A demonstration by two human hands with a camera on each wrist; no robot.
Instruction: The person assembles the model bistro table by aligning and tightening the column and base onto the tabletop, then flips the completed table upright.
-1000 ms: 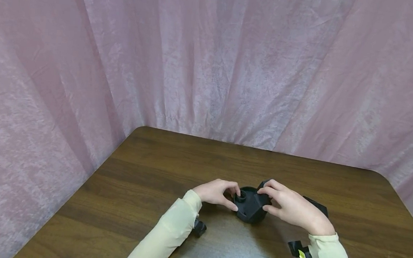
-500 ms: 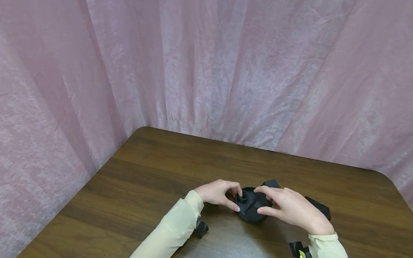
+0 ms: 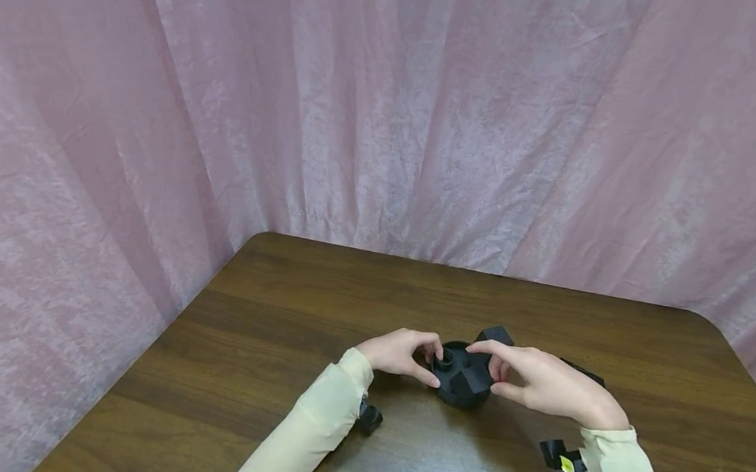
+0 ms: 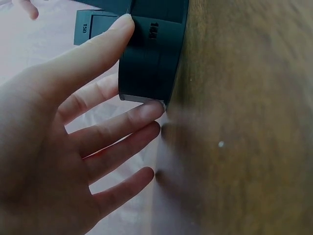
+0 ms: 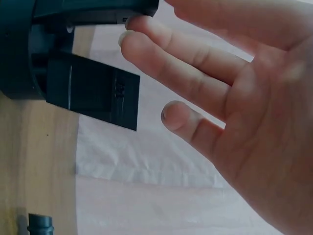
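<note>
Black plastic makes up the round base [image 3: 464, 398], which sits on the wood-grained counter [image 3: 320, 298] between the left hand [image 3: 398, 352] and the right hand [image 3: 549, 383]. Writing first: in the left wrist view a block bears a small mark that looks like "150", though I cannot tell which block this is. The base's own side wall carries a larger raised mark that I cannot make out. In the right wrist view another raised mark shows on a block jutting from the base, too blurred to read. The yellow label [image 3: 567, 467] on the right wrist device [image 3: 552, 454], to the right of the base and nearer the person, is too small to read.

The left hand pinches the base's left rim beside the ring collar [image 3: 446, 361], thumb on the near side. The right hand arches over the right side of the base, thumb at the near block [image 3: 473, 382]; whether it grips that block I cannot tell. The far block [image 3: 495, 335] juts past the base's far rim.

Beyond the base the counter stretches to a back edge well apart from it, below the pink curtain [image 3: 387, 118]; to its left the wood runs out past the left sleeve [image 3: 306, 427]. To its right, a dark flat piece [image 3: 583, 371] lies partly behind the right hand.
</note>
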